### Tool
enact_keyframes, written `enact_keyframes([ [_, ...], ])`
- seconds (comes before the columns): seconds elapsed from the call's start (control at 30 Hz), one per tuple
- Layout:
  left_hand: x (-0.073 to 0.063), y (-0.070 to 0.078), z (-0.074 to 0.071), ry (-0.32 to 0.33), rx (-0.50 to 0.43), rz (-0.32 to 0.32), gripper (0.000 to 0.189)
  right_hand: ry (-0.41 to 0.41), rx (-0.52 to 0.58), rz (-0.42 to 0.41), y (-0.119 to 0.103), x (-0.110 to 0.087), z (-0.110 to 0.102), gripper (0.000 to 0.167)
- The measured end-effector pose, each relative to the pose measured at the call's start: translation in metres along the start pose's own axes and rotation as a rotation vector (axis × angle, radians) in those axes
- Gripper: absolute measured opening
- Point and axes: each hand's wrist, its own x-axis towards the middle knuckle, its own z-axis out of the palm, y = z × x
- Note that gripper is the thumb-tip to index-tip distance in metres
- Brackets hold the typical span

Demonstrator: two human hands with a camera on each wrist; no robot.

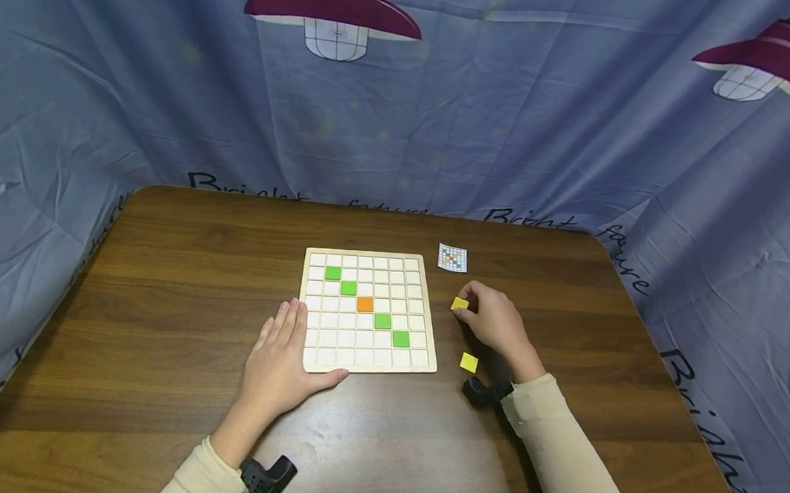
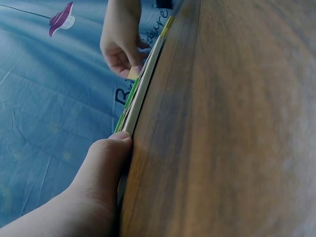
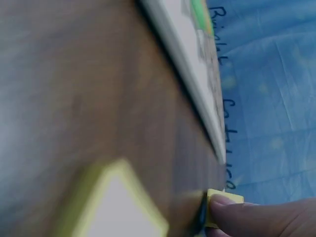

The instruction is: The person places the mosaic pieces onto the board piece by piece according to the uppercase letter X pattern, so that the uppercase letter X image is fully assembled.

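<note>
A pale wooden grid board (image 1: 362, 368) lies on the table, with several green tiles (image 1: 382, 321) and one orange tile (image 1: 365, 304) set along a diagonal. My left hand (image 1: 280, 363) rests at the board's left side and near corner, fingers straight and thumb spread along the front edge. To the right of the board, my right hand (image 1: 496, 322) pinches a yellow tile (image 1: 459, 303) between thumb and finger; the right wrist view shows the thumb on this tile (image 3: 226, 196). Another yellow tile (image 1: 468, 362) lies on the table below that hand.
A small printed pattern card (image 1: 452, 258) lies beyond the board's far right corner. The brown wooden table (image 1: 164, 301) ends at a blue curtain (image 1: 442, 115) behind and at both sides. Each wrist wears a black device (image 1: 269, 477).
</note>
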Motion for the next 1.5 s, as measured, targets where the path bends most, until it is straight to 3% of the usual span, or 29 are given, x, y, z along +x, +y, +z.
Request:
enact_keyframes([
  [0.13, -0.001, -0.001, 0.000, -0.003, -0.001, -0.004, 0.132, -0.037, 0.055, -0.004, -0.013, 0.014, -0.003, 0.016],
  [0.33, 0.000, 0.000, -0.002, -0.026, -0.001, -0.013, 0.131, -0.079, 0.166, -0.078, -0.041, 0.042, 0.004, 0.016],
  [0.63, 0.001, 0.001, -0.001, -0.022, -0.001, -0.010, 0.131, -0.105, 0.143, -0.108, -0.070, 0.066, 0.020, 0.015],
  [0.9, 0.001, 0.001, -0.002, -0.019, 0.008, -0.010, 0.132, -0.116, 0.079, -0.126, -0.076, 0.066, 0.025, 0.023],
  [1.1, 0.001, 0.000, -0.001, -0.013, 0.007, -0.006, 0.132, -0.210, 0.027, -0.126, -0.080, 0.064, 0.025, 0.037],
  [1.23, 0.000, -0.001, -0.001, -0.017, 0.005, -0.006, 0.131, -0.241, 0.031, -0.152, -0.079, 0.060, 0.022, 0.038],
  [1.4, 0.000, 0.000, -0.001, -0.012, 0.002, -0.006, 0.131, -0.193, 0.090, -0.206, -0.071, 0.051, 0.015, 0.034],
  [1.5, 0.000, 0.000, -0.001, -0.004, 0.002, -0.004, 0.131, -0.153, 0.108, -0.192, -0.059, 0.042, 0.007, 0.032],
])
